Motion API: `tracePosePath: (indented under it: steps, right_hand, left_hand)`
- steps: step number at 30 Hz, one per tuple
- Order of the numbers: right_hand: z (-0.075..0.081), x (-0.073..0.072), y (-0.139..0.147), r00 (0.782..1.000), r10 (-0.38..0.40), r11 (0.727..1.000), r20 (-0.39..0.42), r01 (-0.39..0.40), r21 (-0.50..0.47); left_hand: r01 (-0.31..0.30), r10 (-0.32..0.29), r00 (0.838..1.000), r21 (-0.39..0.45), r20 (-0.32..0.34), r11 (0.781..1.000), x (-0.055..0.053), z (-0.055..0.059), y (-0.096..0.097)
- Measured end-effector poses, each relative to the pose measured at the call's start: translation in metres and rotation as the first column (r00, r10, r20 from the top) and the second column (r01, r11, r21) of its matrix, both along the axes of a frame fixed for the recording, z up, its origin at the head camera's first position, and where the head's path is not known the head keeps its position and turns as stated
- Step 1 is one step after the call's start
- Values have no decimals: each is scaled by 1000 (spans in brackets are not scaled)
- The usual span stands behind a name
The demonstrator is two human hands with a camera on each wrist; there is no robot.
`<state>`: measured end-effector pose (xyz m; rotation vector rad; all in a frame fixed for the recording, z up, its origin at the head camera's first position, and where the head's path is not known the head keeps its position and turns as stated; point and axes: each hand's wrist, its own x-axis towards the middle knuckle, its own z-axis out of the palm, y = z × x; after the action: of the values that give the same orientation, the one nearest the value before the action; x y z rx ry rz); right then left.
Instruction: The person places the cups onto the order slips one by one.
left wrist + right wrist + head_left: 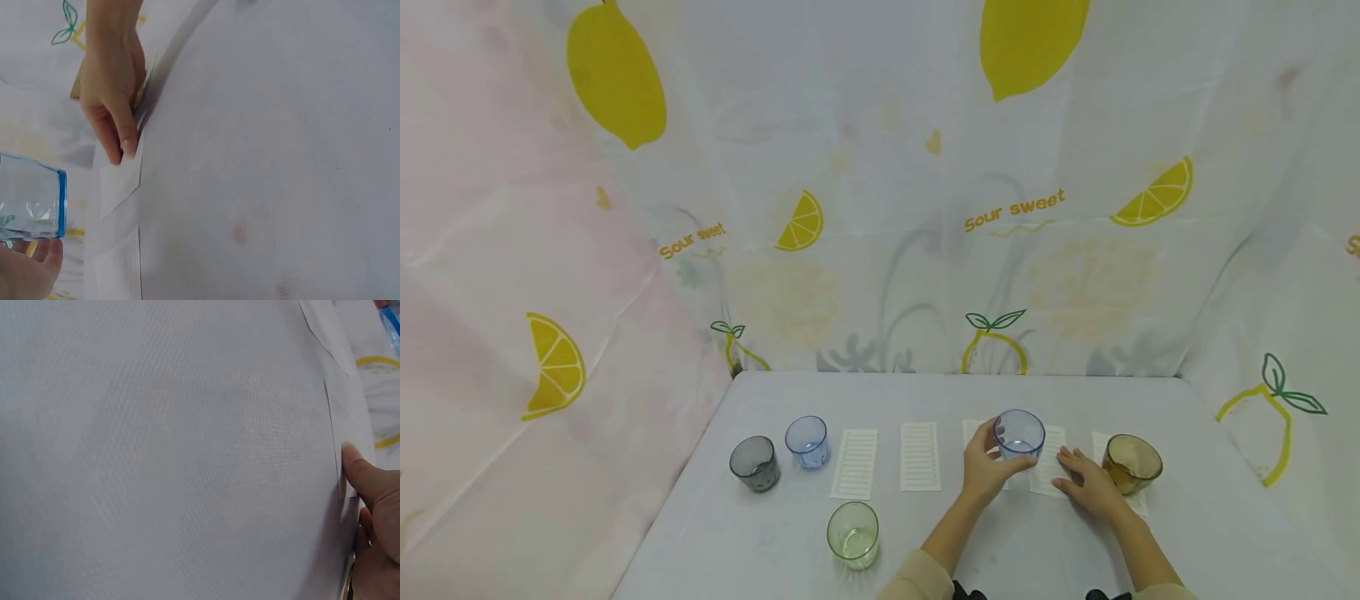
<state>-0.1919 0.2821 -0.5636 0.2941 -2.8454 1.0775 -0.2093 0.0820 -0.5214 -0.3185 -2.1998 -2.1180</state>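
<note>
The left hand (987,467) gripped the blue glass (1019,435) just above the lined slip (1049,472), which the right hand (1090,486) pressed flat, fingers straight, against the counter (790,533). A loose grip could have dropped the glass, and the amber glass (1132,463) just beside the right hand risked a knock.

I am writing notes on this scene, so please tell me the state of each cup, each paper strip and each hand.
blue cup: upright, gripped by left hand
right hand: flat, pressing paper strip
amber cup: upright, on table
grey cup: upright, empty
light blue cup: upright
green cup: upright, empty
two free strips: lying flat
</note>
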Motion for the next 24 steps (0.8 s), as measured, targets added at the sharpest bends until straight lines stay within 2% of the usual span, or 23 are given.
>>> tracePosePath:
  steps: [9,16,24]
  right_hand:
    - [0,-1,1,1000,-1,1000,9,1,-10]
    - [-1,-1,2,999,-4,1000,-41,4,-1]
    - [-5,-2,2,996,-5,1000,-85,4,-10]
  left_hand:
    - [-33,33,998,4,44,999,3,-6,15]
    - [-33,32,998,17,54,999,7,-8,26]
    - [-23,22,999,23,42,999,7,-17,39]
